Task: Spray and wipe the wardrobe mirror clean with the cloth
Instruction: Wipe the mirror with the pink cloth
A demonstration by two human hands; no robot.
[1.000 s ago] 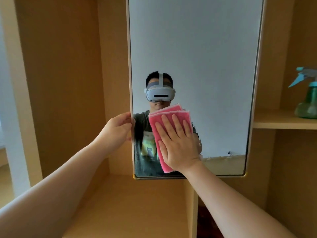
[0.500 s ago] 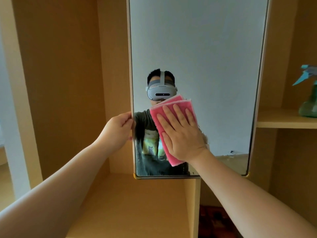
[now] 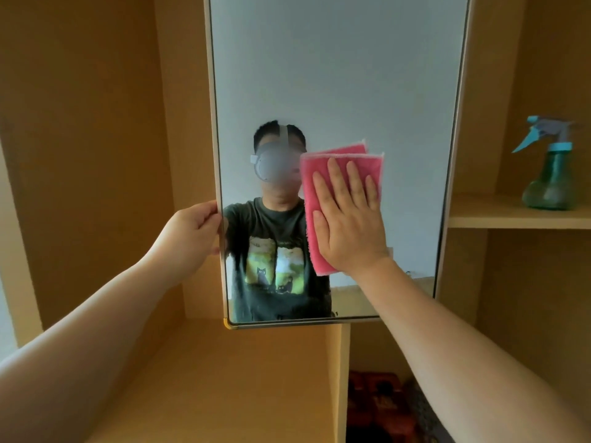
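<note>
A tall framed mirror hangs in front of wooden wardrobe shelving. My left hand grips the mirror's left edge, fingers wrapped around the frame. A folded pink cloth lies flat against the glass under my right hand, whose fingers are spread and pressing it to the lower middle of the mirror. The glass reflects a person in a dark shirt. Streaks show on the lower left of the glass.
A green spray bottle with a blue trigger stands on the wooden shelf to the right of the mirror. A wooden ledge runs below the mirror. Red items sit in the dark compartment underneath.
My right hand has slid the cloth to the right and upward across the glass. My left hand keeps its grip on the mirror's left edge.
</note>
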